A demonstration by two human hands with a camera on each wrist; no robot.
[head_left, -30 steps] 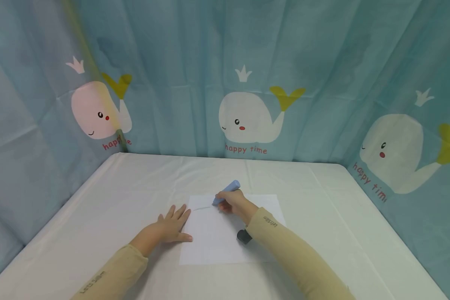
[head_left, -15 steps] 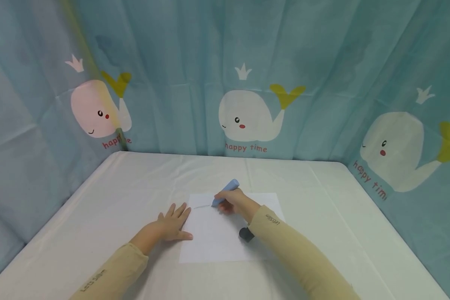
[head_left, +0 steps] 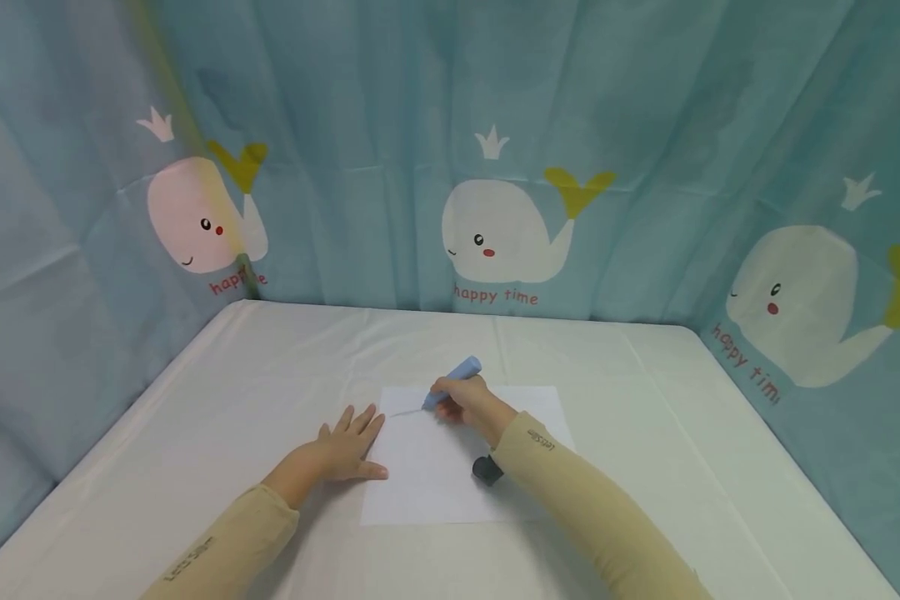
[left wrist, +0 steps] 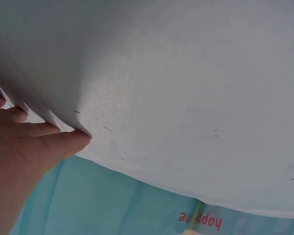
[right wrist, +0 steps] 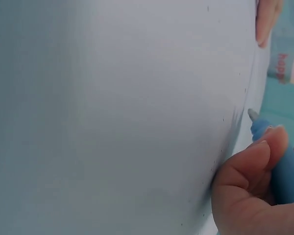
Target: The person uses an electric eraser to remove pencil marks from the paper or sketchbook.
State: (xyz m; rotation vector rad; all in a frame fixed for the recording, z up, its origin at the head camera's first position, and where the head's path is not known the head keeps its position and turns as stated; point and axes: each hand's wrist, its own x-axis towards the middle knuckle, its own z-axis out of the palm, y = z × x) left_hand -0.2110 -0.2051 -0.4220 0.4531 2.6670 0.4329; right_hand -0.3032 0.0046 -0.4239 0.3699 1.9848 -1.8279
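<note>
In the head view, my right hand (head_left: pixel 465 400) grips a light blue marker (head_left: pixel 457 377) like a pen, its back end leaning up and to the right. The marker's grey tip (right wrist: pixel 252 114) shows in the right wrist view. In the head view, the tip sits at the right end of a thin, faint line (head_left: pixel 407 412) near the top of a white sheet of paper (head_left: pixel 420 483). My left hand (head_left: pixel 337 450) lies with spread fingers at the paper's left edge, its thumb over the sheet. The left wrist view shows the left hand's fingertips (left wrist: pixel 81 139) against the white surface.
A white cloth covers the table (head_left: pixel 615 375). A small dark round thing (head_left: pixel 487 470) shows at the right cuff, over the paper. Blue curtains (head_left: pixel 390 242) with printed whales surround the table's back and sides.
The marker's tip has shifted very slightly left at the end of the line. My right forearm swung a little right, then back. My left hand keeps its place by the paper.
</note>
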